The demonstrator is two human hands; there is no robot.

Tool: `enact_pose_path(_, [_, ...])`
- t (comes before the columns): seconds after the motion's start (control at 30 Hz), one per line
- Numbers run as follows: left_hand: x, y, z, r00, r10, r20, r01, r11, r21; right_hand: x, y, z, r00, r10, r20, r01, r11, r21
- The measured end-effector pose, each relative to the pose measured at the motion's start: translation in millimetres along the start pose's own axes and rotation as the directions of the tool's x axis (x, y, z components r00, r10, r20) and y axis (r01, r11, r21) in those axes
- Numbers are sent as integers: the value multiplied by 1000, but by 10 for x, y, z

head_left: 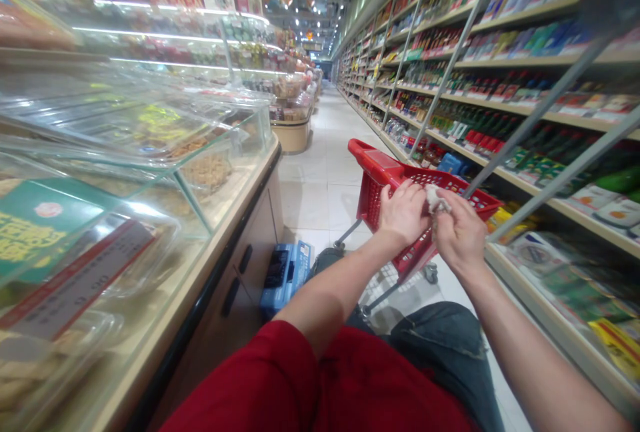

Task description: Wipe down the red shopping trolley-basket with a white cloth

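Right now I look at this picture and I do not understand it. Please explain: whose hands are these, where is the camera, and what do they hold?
The camera sits on a person's head and looks forward and down, so you see that person's own bare arms. The place is a shop aisle. The left hand and the right hand meet over a red shopping cart and together hold a small crumpled white thing; what it is, I cannot tell. On the left stands a glass food counter, on the right shelves of goods. A blue box lies on the floor.
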State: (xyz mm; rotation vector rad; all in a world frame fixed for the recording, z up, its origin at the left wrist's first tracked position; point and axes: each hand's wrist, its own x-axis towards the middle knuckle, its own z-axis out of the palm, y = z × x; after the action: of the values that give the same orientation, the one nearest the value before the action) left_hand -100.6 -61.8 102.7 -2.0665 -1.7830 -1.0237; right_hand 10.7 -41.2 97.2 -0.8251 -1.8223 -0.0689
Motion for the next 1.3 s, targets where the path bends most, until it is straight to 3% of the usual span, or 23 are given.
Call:
enact_pose_path(0.1, [-41, 25, -13, 1000, 29, 2, -29, 1000, 3, -44, 172, -97, 999, 38, -11, -38, 999, -38])
enact_pose_path(0.23, [-4, -83, -43, 998, 52, 26, -51, 998, -26, -127, 443, -226, 985, 175, -5, -175, 982, -69])
enact_pose_path(0.33, [51, -109, -30, 998, 4, 61, -2, 1000, -30, -127, 451, -237, 973, 229, -28, -230, 971, -61])
enact_pose_path(0.47, [42, 44, 15, 998, -30, 54, 30, 1000, 6, -46, 227, -199, 992, 125, -21, -126, 990, -61])
enact_pose_path(0.6, [3, 102, 3, 994, 74, 79, -76, 997, 30, -2, 161, -260, 999, -10, 35, 16, 982, -187])
enact_pose_path(0.67, [13, 21, -28, 988, 111, 108, -115, 993, 30, -10, 264, -323, 1000, 1, 23, 5, 963, -268])
enact_pose_path(0.8, [84, -163, -65, 995, 11, 98, -17, 998, 63, -16, 464, -396, 997, 68, -37, -76, 944, -322])
enact_pose_path(1.07, [96, -105, -72, 993, 35, 111, -49, 991, 128, 33, 87, -154, 995, -74, 73, 95, 930, -355])
enact_pose_path(1.17, [100, -189, -111, 995, 5, 98, -20, 989, 150, -14, 165, -213, 996, -76, 49, 89, 924, -373])
enact_pose_path(1.3, [111, -241, -116, 994, -36, 105, 16, 982, 189, -24, 324, -311, 999, 1, -42, -17, 921, -389])
